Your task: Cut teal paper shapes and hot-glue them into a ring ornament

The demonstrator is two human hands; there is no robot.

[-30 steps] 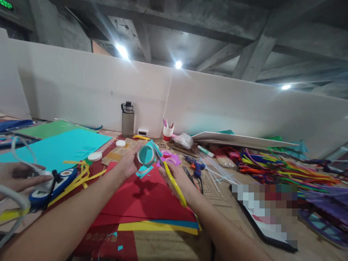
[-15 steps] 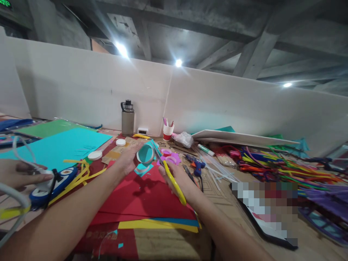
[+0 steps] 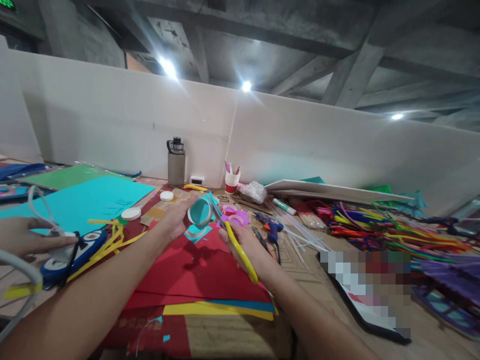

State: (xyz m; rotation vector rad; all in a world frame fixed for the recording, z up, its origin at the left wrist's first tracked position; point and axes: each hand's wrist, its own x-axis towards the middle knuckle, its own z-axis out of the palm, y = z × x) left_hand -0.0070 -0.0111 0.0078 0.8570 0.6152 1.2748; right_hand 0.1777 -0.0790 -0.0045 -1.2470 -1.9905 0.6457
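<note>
My left hand [image 3: 179,216] grips a short round tube [image 3: 200,214] with a pale rim and turquoise inside, its opening facing me. My right hand [image 3: 242,245] holds scissors with yellow handles [image 3: 242,256], their blades pointing up along the tube's right edge. Turquoise paper shows at the rim beside the blades. Below both hands lie red sheets [image 3: 202,280] over yellow and blue ones. A white ring on a turquoise scrap [image 3: 197,233] rests just under the tube. Pink rings [image 3: 235,220] on purple paper sit behind my right hand.
Another person's hand [image 3: 37,239] holds a white cable end at the left, over a blue object [image 3: 80,257]. A bottle [image 3: 176,167] and paper cup [image 3: 232,181] stand at the back. A glue gun [image 3: 275,230], pipe cleaners [image 3: 356,222] and a blurred tablet-like object [image 3: 371,320] lie right.
The other person's hand and cable have shifted slightly to the right. My hands, the tube and the scissors are nearly where they were.
</note>
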